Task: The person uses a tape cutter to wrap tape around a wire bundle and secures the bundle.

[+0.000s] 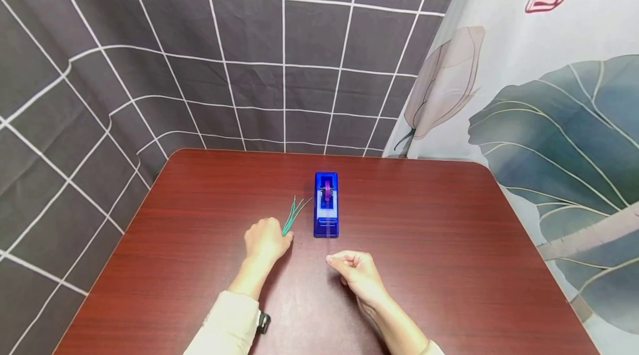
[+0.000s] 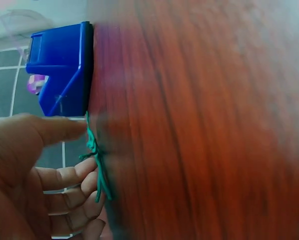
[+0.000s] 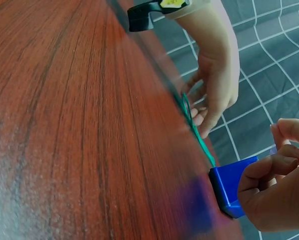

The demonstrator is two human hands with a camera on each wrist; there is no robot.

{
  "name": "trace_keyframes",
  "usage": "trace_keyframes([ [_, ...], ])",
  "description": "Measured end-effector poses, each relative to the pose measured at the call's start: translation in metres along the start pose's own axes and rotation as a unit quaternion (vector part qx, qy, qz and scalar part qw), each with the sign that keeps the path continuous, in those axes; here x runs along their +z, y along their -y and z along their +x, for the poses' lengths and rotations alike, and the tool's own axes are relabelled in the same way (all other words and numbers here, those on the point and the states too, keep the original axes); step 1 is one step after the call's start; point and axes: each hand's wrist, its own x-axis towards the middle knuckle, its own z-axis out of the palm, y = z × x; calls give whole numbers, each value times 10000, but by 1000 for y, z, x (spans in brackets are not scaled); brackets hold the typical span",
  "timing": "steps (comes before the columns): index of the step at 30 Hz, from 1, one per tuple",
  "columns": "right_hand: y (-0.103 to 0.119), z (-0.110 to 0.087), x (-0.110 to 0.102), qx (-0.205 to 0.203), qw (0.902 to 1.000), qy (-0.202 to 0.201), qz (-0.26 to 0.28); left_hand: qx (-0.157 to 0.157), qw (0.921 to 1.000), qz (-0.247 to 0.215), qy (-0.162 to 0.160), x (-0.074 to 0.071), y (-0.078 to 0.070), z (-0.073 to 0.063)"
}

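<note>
Clear tape point(image 1: 328, 245) is being pinched by the right hand point(image 1: 360, 280)!
Between curled thumb and fingers the strip's end is being held, just in front of the blue tape dispenser point(image 1: 326, 213), which is being supported by the table point(image 1: 424, 222); over on the left, green wires point(image 1: 288, 226) are being touched low at the tabletop by the left hand point(image 1: 267, 241), near the dispenser, though whether they are being gripped cannot be told.

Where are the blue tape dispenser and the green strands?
Blue tape dispenser point(image 1: 323, 213), head view: the pale panel midway along its top.
Green strands point(image 1: 289, 223), head view: where they bunch together.
</note>
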Motion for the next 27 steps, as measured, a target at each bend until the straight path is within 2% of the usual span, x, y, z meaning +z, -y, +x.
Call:
trace_keyframes([
  [6, -1, 0, -1, -43, 10000, 47, -52, 2, 9999, 101, -100, 0, -1, 1],
  [10, -2, 0, -1, -48, 9999, 44, -91, 48, 9997, 249, -41, 0, -1, 2],
  [20, -2, 1, -1, -25, 10000, 68, -35, 581, 9944, 860, 206, 4, 0, 4],
  [27, -2, 2, -3, -46, 10000, 82, -23, 582, 9959, 688, 17, 3, 4, 5],
])
